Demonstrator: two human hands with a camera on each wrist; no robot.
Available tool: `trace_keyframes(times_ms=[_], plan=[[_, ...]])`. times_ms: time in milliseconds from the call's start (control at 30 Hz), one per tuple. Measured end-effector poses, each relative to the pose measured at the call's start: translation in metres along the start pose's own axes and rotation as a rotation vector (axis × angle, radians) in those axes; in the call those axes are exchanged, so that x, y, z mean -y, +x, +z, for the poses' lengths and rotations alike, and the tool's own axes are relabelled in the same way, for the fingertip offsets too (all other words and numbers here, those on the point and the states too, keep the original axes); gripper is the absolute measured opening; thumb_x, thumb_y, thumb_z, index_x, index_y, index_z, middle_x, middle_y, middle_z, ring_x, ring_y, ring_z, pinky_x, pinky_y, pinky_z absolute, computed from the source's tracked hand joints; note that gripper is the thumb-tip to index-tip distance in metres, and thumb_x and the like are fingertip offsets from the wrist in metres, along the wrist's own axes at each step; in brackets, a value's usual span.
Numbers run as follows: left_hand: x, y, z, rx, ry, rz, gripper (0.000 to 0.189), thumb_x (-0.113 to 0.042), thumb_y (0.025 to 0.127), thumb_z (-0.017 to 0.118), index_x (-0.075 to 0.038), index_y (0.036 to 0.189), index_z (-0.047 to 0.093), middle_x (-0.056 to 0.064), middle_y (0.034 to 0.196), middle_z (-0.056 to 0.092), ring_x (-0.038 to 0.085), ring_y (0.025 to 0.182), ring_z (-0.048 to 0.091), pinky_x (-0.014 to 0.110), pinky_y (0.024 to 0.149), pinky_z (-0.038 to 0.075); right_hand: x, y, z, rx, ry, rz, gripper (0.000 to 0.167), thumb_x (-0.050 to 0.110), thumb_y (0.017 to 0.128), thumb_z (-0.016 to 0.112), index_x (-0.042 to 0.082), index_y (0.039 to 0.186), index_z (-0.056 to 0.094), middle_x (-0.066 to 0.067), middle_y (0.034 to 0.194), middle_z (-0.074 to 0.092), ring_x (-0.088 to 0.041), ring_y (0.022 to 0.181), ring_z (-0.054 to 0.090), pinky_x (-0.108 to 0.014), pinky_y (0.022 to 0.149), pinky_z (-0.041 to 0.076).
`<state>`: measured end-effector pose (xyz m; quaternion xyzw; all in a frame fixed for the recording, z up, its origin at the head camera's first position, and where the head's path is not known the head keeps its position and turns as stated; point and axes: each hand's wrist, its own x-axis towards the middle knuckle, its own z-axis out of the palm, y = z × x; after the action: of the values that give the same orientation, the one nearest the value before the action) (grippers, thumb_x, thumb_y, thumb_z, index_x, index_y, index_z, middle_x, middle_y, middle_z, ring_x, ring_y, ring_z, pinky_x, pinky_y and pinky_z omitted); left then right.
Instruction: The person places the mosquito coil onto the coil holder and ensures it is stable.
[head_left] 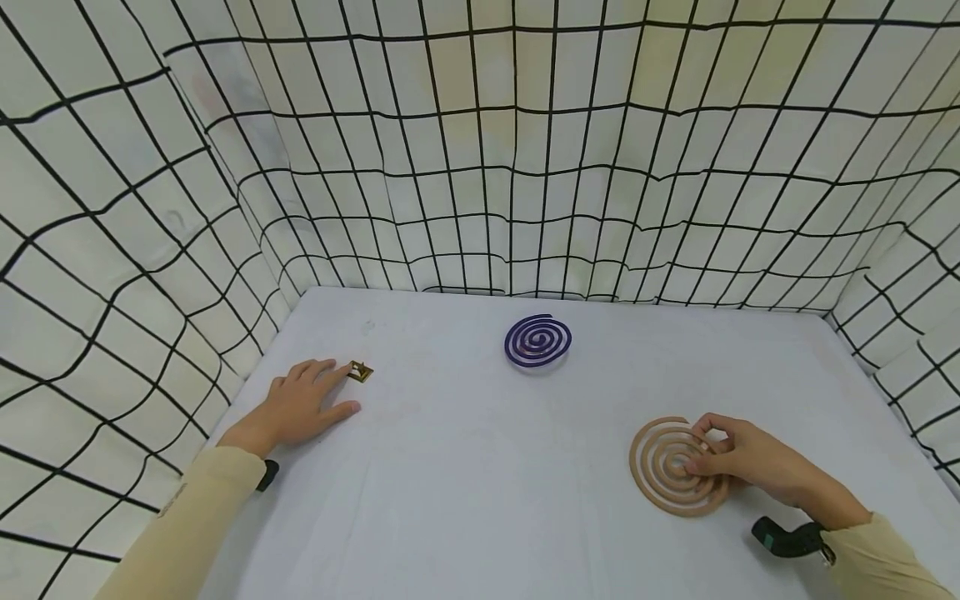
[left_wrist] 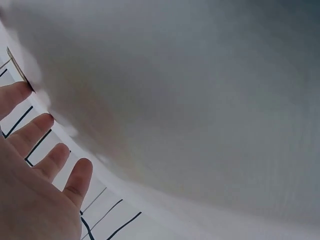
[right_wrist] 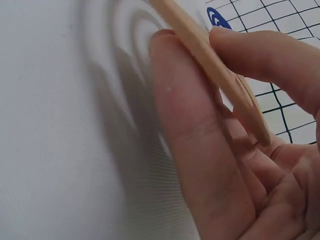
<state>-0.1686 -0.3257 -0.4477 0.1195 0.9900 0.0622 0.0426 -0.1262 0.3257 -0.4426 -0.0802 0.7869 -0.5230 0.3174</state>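
A tan spiral mosquito coil [head_left: 658, 458] is pinched at its right side by my right hand [head_left: 761, 462], low over the white surface. In the right wrist view the coil [right_wrist: 220, 75] appears nearly edge-on between thumb and fingers, its ringed shadow falling on the surface. On the left, my left hand [head_left: 303, 406] rests with fingers spread, the index fingertip touching a small gold metal coil stand [head_left: 361, 372]. That stand [left_wrist: 20, 69] shows as a thin strip at the fingertip in the left wrist view.
A dark purple spiral mosquito coil [head_left: 537, 340] lies near the back middle of the white tabletop [head_left: 465, 467]. White walls behind black grid netting [head_left: 513, 108] enclose the back and both sides.
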Motion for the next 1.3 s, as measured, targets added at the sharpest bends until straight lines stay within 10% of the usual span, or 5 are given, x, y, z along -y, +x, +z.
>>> trace_keyframes(times_ms=[1300], plan=[[-0.037,-0.011,0.005,0.029,-0.053,0.006,0.084,-0.063,0.099,0.057,-0.006,0.158,0.040,0.028,0.163,0.035,0.055,0.148,0.031,0.078,0.108,0.032,0.002,0.012,0.008,0.001,0.066,-0.144,0.038,0.018,0.100,0.069,-0.001,0.129,0.055,-0.003,0.099,0.078,-0.020,0.088,0.079,-0.034,0.066,0.062]])
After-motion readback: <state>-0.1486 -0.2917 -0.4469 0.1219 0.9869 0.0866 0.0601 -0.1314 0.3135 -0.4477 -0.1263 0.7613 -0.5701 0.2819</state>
